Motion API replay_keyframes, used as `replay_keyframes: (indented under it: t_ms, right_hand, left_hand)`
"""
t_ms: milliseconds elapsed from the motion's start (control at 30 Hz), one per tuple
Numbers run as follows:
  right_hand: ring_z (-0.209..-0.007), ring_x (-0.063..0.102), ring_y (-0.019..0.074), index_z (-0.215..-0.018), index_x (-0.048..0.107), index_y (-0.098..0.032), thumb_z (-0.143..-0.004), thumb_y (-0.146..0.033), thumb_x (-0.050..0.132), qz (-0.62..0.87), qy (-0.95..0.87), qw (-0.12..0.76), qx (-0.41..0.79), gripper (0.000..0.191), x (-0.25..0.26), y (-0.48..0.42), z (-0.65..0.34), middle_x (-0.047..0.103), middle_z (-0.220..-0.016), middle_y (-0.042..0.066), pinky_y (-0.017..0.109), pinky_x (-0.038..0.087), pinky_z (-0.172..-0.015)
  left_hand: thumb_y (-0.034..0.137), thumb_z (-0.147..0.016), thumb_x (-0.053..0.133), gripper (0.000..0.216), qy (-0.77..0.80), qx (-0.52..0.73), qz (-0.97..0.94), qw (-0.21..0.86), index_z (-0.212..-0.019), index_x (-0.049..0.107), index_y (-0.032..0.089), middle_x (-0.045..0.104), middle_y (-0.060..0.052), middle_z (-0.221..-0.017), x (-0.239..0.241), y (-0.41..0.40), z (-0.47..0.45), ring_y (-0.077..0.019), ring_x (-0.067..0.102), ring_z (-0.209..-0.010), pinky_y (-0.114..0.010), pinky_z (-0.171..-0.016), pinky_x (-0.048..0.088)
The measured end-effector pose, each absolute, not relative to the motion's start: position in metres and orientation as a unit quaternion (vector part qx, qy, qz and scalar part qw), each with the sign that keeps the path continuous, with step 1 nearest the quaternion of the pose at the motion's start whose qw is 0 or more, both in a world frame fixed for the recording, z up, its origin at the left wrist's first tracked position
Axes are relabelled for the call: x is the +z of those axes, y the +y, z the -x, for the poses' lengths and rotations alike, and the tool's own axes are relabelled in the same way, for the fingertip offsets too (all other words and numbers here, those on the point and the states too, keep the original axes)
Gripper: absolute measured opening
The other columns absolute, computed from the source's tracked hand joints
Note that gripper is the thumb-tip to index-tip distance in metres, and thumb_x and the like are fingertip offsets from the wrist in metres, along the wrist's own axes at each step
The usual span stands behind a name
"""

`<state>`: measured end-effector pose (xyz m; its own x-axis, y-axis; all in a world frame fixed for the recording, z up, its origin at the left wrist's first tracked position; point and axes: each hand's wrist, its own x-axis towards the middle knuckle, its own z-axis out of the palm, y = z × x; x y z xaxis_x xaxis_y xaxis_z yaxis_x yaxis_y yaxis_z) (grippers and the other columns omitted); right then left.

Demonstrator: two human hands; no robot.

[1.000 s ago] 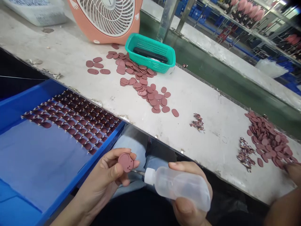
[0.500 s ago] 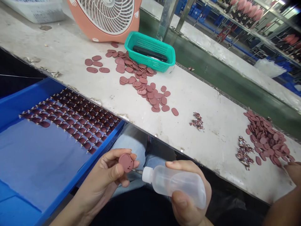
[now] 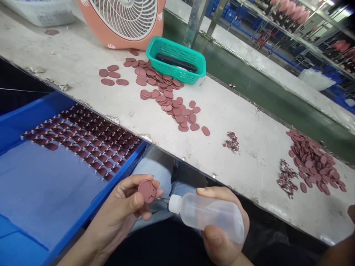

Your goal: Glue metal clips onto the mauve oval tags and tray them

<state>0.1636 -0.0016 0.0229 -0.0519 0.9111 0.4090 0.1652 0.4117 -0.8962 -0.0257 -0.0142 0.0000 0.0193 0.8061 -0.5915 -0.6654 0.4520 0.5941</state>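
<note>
Between the thumb and fingers of my left hand (image 3: 122,207) is a reddish-brown oval disc (image 3: 146,191) with small holes near its lower edge. My right hand (image 3: 224,221) is wrapped round a translucent squeeze bottle (image 3: 210,214) lying almost level. Its white cap (image 3: 174,204) carries a thin dark nozzle (image 3: 161,200), whose tip is at the disc's lower right edge. Whether any liquid comes out cannot be made out. On the worktop ahead lies a loose pile of similar discs (image 3: 180,112), with a small heap of tiny dark-and-white parts (image 3: 232,142) to its right.
At my left, a blue tray (image 3: 33,192) holds rows of discs with small parts attached. A green basket (image 3: 177,61) and an orange fan (image 3: 119,22) stand at the back. To the right lie another disc pile (image 3: 314,162) and small-part heap (image 3: 287,179). Another person's arm (image 3: 340,247) shows at the lower right.
The nozzle and bottle have shifted very slightly against the disc, which my left hand still holds. The other person's hand at the right has drawn back from the disc pile.
</note>
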Motion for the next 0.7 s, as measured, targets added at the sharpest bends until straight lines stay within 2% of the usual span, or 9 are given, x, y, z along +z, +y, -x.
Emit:
replay_keyframes:
  t_ms: [133, 333, 500, 700]
  right_hand:
    - [-0.032, 0.041, 0.0103, -0.112, 0.066, -0.025, -0.094, -0.053, 0.063, 0.414, -0.636, 0.544, 0.358, 0.033, 0.025, -0.001, -0.163, 0.048, -0.048, -0.008, 0.023, 0.038, -0.033]
    - [-0.035, 0.043, 0.0096, -0.115, 0.065, -0.026, -0.095, -0.048, 0.063, 0.41, -0.636, 0.533, 0.379, 0.029, 0.023, -0.001, -0.164, 0.051, -0.052, -0.008, 0.022, 0.039, -0.036]
    - [-0.034, 0.04, 0.0111, -0.113, 0.068, -0.026, -0.092, -0.051, 0.065, 0.416, -0.599, 0.579, 0.365, 0.033, 0.013, -0.004, -0.162, 0.049, -0.05, -0.006, 0.024, 0.036, -0.034]
    - [-0.036, 0.047, 0.0123, -0.108, 0.068, -0.025, -0.09, -0.054, 0.066, 0.435, -0.594, 0.574, 0.359, 0.034, 0.015, -0.002, -0.161, 0.059, -0.055, -0.004, 0.025, 0.039, -0.034]
  left_hand:
    - [0.045, -0.044, 0.1, 0.041, 0.505, 0.527, -0.055, 0.681, -0.076, 0.084, 0.026, 0.08, -0.003, -0.075, 0.009, -0.013, 0.02, -0.0177, 0.076, -0.069, -0.01, -0.04, 0.048]
    - [0.041, -0.049, 0.099, 0.036, 0.476, 0.504, -0.071, 0.717, -0.078, 0.084, 0.027, 0.082, -0.004, -0.079, 0.0, -0.014, 0.026, -0.0213, 0.077, -0.073, -0.013, -0.04, 0.05]
    - [0.044, -0.046, 0.1, 0.039, 0.509, 0.527, -0.052, 0.679, -0.077, 0.083, 0.026, 0.08, -0.003, -0.074, 0.006, -0.016, 0.021, -0.0183, 0.075, -0.067, -0.012, -0.04, 0.049]
    - [0.047, -0.04, 0.1, 0.044, 0.518, 0.53, -0.054, 0.67, -0.074, 0.083, 0.026, 0.08, -0.003, -0.074, 0.014, -0.014, 0.017, -0.0183, 0.074, -0.066, -0.013, -0.038, 0.048]
